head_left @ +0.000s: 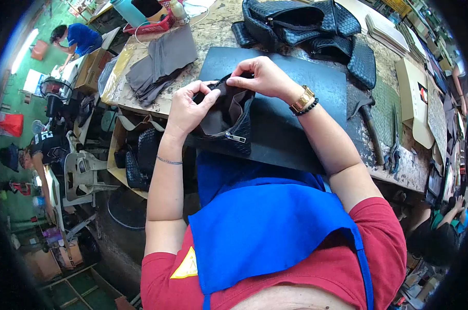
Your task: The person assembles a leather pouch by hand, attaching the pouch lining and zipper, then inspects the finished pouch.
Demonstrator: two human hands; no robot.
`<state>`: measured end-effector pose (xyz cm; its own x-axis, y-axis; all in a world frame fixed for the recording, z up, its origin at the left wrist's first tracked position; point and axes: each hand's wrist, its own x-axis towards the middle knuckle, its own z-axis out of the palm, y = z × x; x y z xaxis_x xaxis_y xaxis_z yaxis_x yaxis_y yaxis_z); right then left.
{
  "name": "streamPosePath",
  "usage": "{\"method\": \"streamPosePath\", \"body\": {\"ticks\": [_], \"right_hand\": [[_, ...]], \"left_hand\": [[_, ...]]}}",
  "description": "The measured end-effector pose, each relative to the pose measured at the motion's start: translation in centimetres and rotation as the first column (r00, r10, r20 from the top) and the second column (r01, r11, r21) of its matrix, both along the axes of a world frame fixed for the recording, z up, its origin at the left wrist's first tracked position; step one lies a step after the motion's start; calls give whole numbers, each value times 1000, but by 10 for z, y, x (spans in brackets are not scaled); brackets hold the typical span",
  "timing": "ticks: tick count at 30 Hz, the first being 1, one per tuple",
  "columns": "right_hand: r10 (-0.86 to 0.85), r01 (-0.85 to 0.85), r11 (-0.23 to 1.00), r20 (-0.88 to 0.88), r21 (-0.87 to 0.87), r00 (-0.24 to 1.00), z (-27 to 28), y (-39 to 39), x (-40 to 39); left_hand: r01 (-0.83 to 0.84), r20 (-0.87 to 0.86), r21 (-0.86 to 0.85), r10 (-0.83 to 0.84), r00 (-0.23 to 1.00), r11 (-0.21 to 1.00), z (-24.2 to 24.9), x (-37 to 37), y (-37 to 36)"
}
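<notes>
A small black woven-textured pouch (242, 146) is held up over the near left part of a black board (311, 98). Its zipped mouth gapes, showing dark grey-brown lining (213, 124). A silver zipper pull (236, 138) hangs at the near end of the opening. My left hand (190, 107) pinches the left rim between thumb and fingers. On the far rim, my right hand (265, 80) has its thumb inside the edge and its fingers curled over it. The fingertips of both hands are partly hidden by the pouch edge.
Several black woven bags (301, 36) lie beyond the board. A hammer (370, 129) and scissors (395, 150) rest at the right. Folded dark lining cloth (164, 62) and a red basket (154, 25) are at the left. Below stands a box (115, 170) with black pieces. Other people work nearby.
</notes>
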<state>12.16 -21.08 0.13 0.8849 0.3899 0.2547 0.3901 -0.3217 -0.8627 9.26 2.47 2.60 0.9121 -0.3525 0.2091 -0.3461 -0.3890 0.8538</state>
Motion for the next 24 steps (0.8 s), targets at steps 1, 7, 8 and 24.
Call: {"method": "streamPosePath", "body": {"ticks": [1, 7, 8, 24], "right_hand": [[-6, 6, 1000, 5, -3, 1000, 1, 1, -1], [-55, 57, 998, 66, -37, 996, 8, 6, -8], [-66, 71, 996, 83, -54, 994, 10, 7, -9], [-114, 123, 987, 94, -100, 989, 9, 13, -10]], "left_hand": [[-9, 17, 5, 9, 1000, 1000, 1, -1, -1], [-111, 91, -65, 117, 989, 992, -9, 0, -4], [-119, 103, -55, 124, 987, 991, -10, 0, -5], [-218, 87, 26, 216, 973, 976, -11, 0, -7]]}}
